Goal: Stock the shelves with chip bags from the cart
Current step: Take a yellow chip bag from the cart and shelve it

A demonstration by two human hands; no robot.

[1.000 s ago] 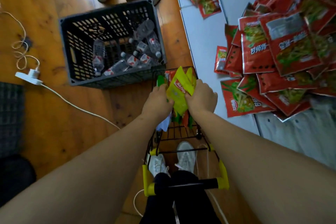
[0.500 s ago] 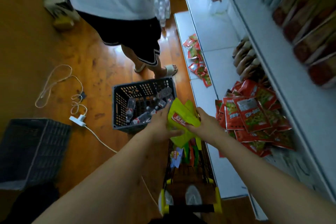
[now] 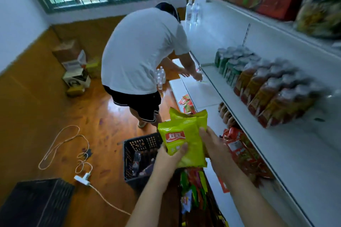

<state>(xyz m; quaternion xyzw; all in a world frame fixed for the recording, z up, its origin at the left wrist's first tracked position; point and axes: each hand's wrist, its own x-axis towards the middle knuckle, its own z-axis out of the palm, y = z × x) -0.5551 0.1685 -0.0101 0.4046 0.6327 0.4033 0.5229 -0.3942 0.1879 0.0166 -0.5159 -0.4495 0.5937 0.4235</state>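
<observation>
So right now both hands are on a small stack of yellow-green chip bags [image 3: 184,138], held up in the air above the cart [image 3: 193,195]. Left hand [image 3: 170,155] grips the stack from the lower left with the thumb over the front of the top bag, right hand [image 3: 214,145] holds the right edge with its fingers curled around it. Looks like three bags or so, hard to count. Down below, the cart still has plenty of mixed snack packs in it, so I'd say the job is nowhere near done.

Step in hand, as I read it: carrying a load from cart to shelf. The middle shelf [image 3: 287,155] just to the right has a bare white stretch, with red packs [image 3: 239,151] piled on the level below and rows of bagged snacks [image 3: 273,90] further along. Next move probably means swinging right and setting the bags down there.

Further back, a black crate [image 3: 142,151] holds bottles, and a person in a white shirt [image 3: 142,51] bends over the low shelf.
</observation>
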